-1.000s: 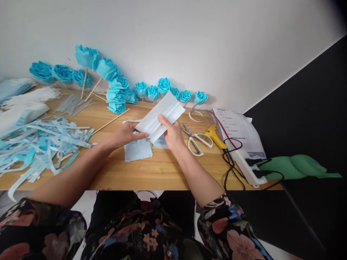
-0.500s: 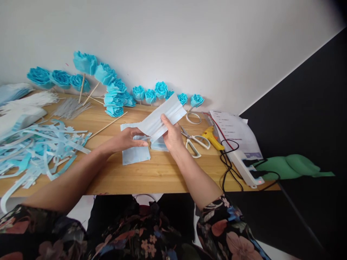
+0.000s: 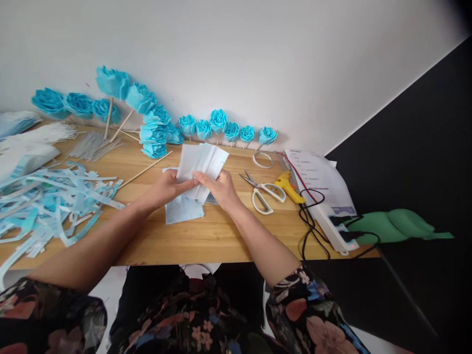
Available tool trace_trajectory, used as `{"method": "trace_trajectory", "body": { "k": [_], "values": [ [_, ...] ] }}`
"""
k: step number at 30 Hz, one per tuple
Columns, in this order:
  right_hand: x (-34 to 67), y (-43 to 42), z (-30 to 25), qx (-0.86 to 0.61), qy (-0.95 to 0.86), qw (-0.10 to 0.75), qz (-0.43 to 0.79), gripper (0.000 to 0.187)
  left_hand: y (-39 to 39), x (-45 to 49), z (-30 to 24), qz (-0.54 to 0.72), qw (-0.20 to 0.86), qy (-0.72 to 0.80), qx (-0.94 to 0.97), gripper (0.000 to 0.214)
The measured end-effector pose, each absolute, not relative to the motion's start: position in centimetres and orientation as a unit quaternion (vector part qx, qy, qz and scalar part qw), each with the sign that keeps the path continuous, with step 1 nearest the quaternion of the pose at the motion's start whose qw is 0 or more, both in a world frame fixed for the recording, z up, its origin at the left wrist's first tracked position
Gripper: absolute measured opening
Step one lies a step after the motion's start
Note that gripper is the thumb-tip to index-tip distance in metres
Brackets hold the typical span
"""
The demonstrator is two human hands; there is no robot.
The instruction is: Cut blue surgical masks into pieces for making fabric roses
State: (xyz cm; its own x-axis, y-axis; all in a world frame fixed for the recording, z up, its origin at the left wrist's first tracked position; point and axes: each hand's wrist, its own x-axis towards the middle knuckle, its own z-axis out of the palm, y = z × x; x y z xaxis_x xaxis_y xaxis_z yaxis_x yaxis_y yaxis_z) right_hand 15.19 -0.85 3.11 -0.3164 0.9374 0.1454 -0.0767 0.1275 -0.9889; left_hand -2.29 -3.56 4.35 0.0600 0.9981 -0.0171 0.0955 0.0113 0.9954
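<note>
Between my two hands is a pale blue-white pleated face mask sheet [image 3: 202, 162], held above the table and tilted up. My left hand [image 3: 172, 186] grips its left lower side with the thumb on top. From the other side my right hand [image 3: 221, 189] pinches it, thumb pressed on the front and fingers behind. The two thumbs nearly meet. Beneath, another light blue pleated piece [image 3: 184, 211] lies flat on the wood, partly covered. White-handled scissors [image 3: 262, 189] lie with blades apart, right of my right hand.
Blue paper-like flowers [image 3: 218, 121] on sticks line the wall. Cut blue and white strips [image 3: 62, 201] heap up at left, near thin wires [image 3: 92, 147]. At right are a yellow glue gun [image 3: 289, 187], a tape ring [image 3: 263, 159], a power strip [image 3: 335, 231] and black cables [image 3: 313, 231].
My left hand has come up from the pieces on the table and now grips the sheet too. The sheet has moved left and turned more upright, uncovering the scissors' blades.
</note>
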Motion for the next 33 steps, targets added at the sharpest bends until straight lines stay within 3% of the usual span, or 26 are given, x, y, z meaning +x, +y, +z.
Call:
{"method": "trace_trajectory", "body": {
  "k": [5,9,21,27,33],
  "values": [
    [15.4,-0.5,3.9,-0.284,-0.598,0.456,0.595,0.049,-3.3,-2.2,4.5,0.565,0.489,0.482,0.459,0.047],
    [15.2,-0.6,3.8,-0.290,-0.587,0.433,0.620,0.048,-2.9,-2.4,4.7,0.610,0.481,0.459,0.431,0.042],
    [15.1,-0.7,3.3,-0.339,-0.658,0.434,0.513,0.017,-2.9,-2.5,4.1,0.565,0.519,0.478,0.428,0.054],
    [14.9,-0.6,2.8,-0.329,-0.630,0.407,0.574,0.034,-2.8,-2.4,4.5,0.608,0.499,0.458,0.413,0.051],
    [14.9,-0.3,2.4,-0.334,-0.617,0.418,0.576,0.035,-2.7,-2.4,5.0,0.642,0.459,0.472,0.393,0.045]
  ]
}}
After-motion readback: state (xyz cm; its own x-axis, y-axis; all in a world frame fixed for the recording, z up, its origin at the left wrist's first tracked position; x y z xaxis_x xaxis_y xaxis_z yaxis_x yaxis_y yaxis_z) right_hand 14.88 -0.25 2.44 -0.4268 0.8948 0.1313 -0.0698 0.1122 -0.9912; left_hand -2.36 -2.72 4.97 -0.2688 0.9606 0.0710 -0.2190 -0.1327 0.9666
